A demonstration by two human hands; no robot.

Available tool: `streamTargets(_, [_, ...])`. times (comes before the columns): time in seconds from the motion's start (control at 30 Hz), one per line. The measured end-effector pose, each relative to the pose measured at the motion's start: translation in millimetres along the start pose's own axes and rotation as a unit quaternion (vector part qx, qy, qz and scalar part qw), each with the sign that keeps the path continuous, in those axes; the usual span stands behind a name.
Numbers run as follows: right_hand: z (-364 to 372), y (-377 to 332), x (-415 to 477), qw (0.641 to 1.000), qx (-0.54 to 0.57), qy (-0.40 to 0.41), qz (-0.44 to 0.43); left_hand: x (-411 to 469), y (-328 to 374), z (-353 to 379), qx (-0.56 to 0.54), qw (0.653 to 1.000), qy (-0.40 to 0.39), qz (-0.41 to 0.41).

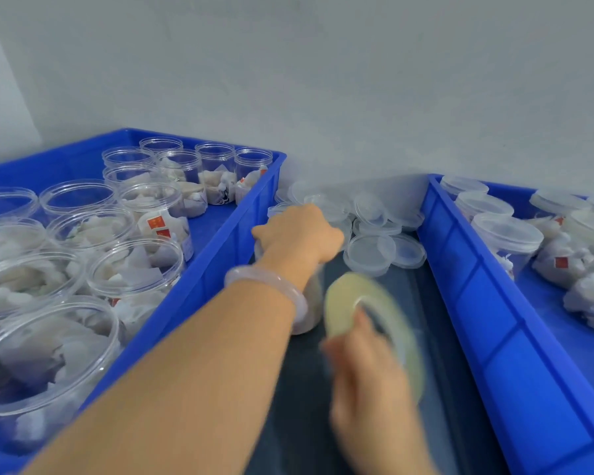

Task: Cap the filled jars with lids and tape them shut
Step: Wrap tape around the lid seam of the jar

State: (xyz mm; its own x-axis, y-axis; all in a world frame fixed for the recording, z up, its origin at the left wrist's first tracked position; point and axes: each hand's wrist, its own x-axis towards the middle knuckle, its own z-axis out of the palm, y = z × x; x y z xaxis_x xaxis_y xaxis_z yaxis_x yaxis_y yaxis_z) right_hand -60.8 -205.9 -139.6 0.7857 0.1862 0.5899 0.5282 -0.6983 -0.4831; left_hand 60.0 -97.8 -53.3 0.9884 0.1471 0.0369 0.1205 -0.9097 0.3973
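A jar [312,299] is stood on the dark table [415,286] between two blue bins, and its top is held from above in the curled grip of the left hand [299,234]. Just beside it, a blurred tape roll [340,293] is clasped in the grip of the right hand [367,371]. Loose lids [371,252] are piled behind. Open filled jars [134,269] are kept in the left bin [220,255], capped jars [508,234] in the right bin [477,303].

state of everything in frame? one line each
jars in left bin: filled, no lids
jars in right bin: lids on
loose lids: piled, unused
jar between bins: top hidden under left hand
left hand: apparently grips that jar's top
tape roll: held, blurred
right hand: grips tape roll
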Motion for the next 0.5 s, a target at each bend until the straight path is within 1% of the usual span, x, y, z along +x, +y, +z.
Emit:
streamTargets(0.07, [1, -3, -10, 1.000, 0.006, 0.001, -0.013, 4, 4, 4, 0.024, 0.999, -0.022, 0.029])
streamTargets(0.13, [3, 12, 1, 1.000, 0.013, 0.017, -0.003, 7, 7, 7, 0.043, 0.996, -0.048, 0.059])
streamTargets(0.2, [-1, 25, 12, 1.000, 0.014, -0.009, 0.023, 5, 8, 8, 0.046, 0.995, -0.055, 0.064])
streamTargets(0.43, [8, 47, 37, 0.998, 0.010, -0.045, 0.040, 3, 5, 9, 0.094, 0.992, -0.050, 0.075])
streamTargets(0.47, [11, 50, 39, 0.998, 0.006, -0.054, 0.044, 1, 5, 8, 0.088, 0.992, -0.052, 0.070])
streamTargets(0.5, [14, 54, 39, 0.997, -0.001, -0.065, 0.046, 1, 6, 8, 0.058, 0.994, -0.053, 0.069])
